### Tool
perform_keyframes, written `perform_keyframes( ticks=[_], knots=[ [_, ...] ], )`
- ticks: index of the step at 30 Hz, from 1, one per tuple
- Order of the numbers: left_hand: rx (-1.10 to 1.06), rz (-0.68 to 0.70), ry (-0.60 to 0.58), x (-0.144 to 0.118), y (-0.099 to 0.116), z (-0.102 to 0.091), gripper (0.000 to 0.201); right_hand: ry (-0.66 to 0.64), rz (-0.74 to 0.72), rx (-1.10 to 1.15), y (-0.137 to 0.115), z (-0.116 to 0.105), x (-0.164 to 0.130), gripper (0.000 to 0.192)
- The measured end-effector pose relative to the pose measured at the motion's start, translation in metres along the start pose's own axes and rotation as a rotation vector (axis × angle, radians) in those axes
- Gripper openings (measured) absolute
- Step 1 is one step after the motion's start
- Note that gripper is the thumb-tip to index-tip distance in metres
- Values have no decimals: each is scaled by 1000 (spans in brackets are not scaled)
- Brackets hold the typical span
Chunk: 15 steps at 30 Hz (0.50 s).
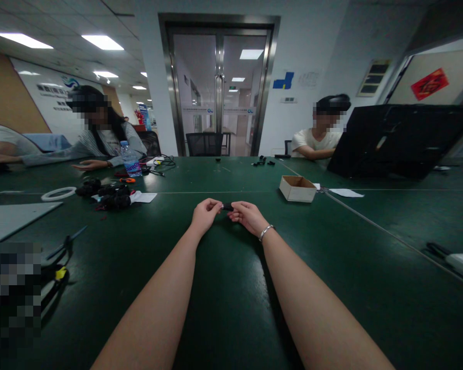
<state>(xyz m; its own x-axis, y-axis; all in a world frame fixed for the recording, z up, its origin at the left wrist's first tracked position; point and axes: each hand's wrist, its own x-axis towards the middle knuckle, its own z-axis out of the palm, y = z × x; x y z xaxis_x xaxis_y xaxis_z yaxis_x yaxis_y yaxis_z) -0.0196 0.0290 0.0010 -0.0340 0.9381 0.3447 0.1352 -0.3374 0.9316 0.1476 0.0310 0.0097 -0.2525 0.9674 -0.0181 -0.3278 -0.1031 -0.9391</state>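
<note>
Left hand (206, 215), right hand (250, 216) pinch black piece (227, 207).

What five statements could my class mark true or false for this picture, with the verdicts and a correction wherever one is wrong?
1. The left hand and the right hand both have their fingers at a small dark item. True.
2. The bracelet is worn on the left wrist. False: it is on the right wrist.
3. An open box stands to the right of both hands. True.
4. The plastic bottle is lying on its side. False: it stands upright.
5. The tabletop is bright white. False: it is dark green.
</note>
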Motion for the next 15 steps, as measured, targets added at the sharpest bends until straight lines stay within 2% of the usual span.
perform_keyframes(
  ticks=[5, 15],
  knots=[
    [8, -93, 33, 1, -1, 1, 31, -11, -19, 17, 2, -1, 1, 10],
    [104, -161, 125, 2, -5, 0, 45, -107, -122, -22, 7, -5, 2, 29]
  ],
)
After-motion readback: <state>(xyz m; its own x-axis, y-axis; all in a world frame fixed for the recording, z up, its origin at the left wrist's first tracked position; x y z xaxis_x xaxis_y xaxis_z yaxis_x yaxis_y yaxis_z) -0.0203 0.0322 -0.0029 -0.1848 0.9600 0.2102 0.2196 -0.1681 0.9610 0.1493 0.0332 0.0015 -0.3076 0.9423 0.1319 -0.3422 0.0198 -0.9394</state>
